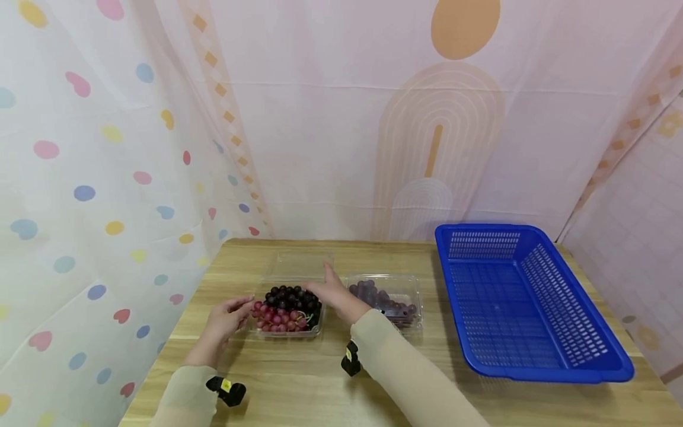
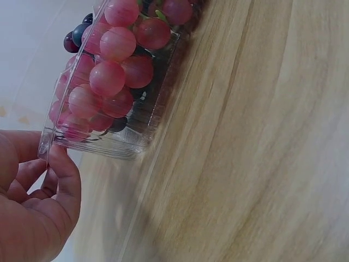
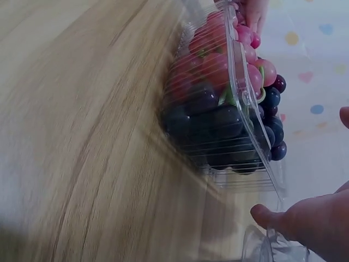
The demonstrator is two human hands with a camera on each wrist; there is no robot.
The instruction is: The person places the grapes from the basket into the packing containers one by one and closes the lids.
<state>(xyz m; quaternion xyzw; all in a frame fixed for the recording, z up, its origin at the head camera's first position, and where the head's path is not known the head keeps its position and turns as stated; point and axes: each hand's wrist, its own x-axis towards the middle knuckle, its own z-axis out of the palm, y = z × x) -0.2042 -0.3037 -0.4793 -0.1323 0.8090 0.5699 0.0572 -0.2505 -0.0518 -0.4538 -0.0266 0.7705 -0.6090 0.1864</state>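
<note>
A clear plastic clamshell box (image 1: 290, 335) stands on the table with its transparent lid (image 1: 301, 262) folded back. In it lie pink grapes (image 1: 273, 320) at the front and dark grapes (image 1: 288, 295) heaped above the rim at the back. My left hand (image 1: 226, 320) pinches the box's left rim between thumb and finger, plain in the left wrist view. At the box's right side is my right hand (image 1: 336, 293), its fingers extended beside the dark grapes. The right wrist view shows a fingertip (image 3: 264, 215) close to the rim; whether it touches cannot be told.
A second clear box (image 1: 418, 296) holding purple grapes (image 1: 373, 295) stands just right of my right hand. Farther right is a large blue plastic basket (image 1: 512, 320). Printed curtains (image 1: 320, 148) hang behind and beside the wooden table (image 1: 288, 385).
</note>
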